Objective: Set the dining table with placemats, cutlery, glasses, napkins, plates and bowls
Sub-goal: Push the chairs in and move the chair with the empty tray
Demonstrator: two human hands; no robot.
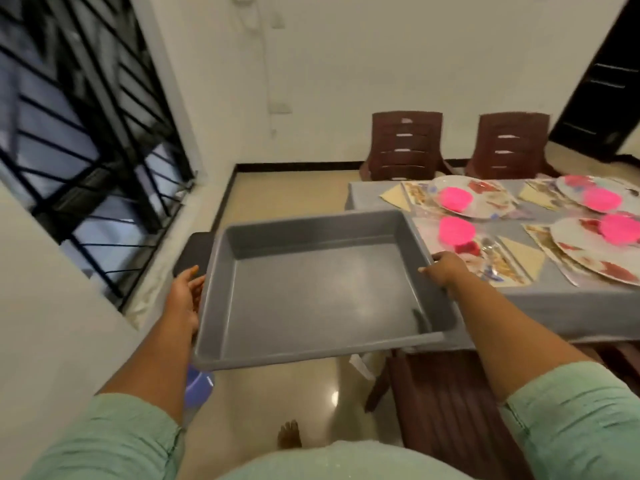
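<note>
With the right hand (445, 271) gripping the empty grey tray (318, 289) and the left hand (185, 299) merely open against it, a swing could clip the bench's (571, 306) plates (464, 197).

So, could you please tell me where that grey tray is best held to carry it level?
Probably by the rims of its two short sides, one of the hands coming in from each side. The grey tray is wide, shallow and empty; the right hand already grips one rim, and the left hand lies open against the opposite one.
</note>
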